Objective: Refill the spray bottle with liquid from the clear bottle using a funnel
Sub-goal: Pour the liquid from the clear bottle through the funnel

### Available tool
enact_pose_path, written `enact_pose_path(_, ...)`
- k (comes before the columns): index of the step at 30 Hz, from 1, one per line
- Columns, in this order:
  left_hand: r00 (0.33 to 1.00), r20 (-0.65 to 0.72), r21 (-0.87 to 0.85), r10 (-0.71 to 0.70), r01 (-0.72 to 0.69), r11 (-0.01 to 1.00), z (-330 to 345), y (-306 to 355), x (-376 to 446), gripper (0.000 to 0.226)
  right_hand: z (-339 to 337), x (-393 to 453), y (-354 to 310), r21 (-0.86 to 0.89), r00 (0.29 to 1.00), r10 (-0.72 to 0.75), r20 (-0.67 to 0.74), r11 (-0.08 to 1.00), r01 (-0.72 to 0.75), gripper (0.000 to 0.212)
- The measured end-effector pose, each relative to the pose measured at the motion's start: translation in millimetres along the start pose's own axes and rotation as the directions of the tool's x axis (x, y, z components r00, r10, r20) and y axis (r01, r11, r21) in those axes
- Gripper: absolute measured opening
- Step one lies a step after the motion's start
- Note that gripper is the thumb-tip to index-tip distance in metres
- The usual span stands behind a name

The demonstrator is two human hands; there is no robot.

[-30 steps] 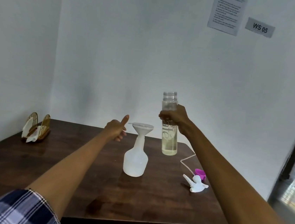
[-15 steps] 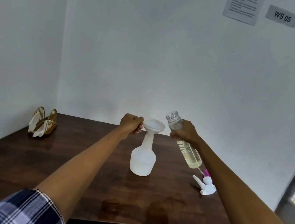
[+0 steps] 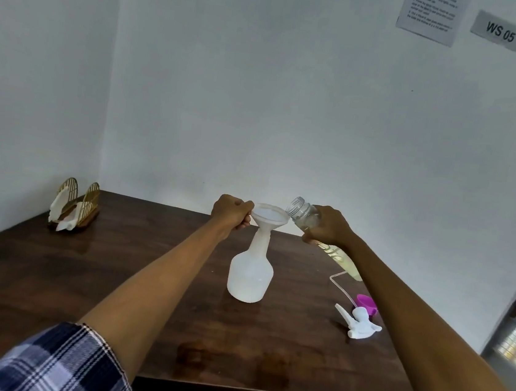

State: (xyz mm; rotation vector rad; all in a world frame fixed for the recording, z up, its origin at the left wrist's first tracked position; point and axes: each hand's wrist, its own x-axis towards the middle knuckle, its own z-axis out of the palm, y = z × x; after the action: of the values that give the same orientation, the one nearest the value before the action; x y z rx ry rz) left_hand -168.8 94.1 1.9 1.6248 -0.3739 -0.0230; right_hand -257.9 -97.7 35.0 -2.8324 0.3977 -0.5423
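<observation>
A white spray bottle (image 3: 251, 275) stands upright mid-table with a white funnel (image 3: 268, 217) seated in its neck. My left hand (image 3: 231, 213) is closed on the funnel's left rim. My right hand (image 3: 328, 226) grips the clear bottle (image 3: 304, 215), which is uncapped and tilted steeply to the left, its open mouth at the funnel's right edge. Pale yellowish liquid lies in the bottle's lower end behind my wrist. No stream is visible. The white spray head (image 3: 359, 322) with its thin tube lies on the table to the right.
A purple cap (image 3: 365, 302) lies beside the spray head near the dark wooden table's (image 3: 79, 287) right edge. A gold napkin holder (image 3: 73, 206) stands at the far left corner. White walls close the back and left; a doorway opens at the right.
My left hand went from hovering with its thumb up to gripping the funnel's rim. My right hand lowered the clear bottle from upright to a steep tilt, bringing its mouth to the funnel.
</observation>
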Motion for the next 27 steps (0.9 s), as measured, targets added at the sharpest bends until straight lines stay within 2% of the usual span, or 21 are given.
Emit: enact_pose_path(27,0.999,-0.038,0.016,0.013,-0.013,1.000,3,1,6,0.029,-13,3,-7,-0.169,0.999,-0.028,0.038,0.985,0.034,0.036)
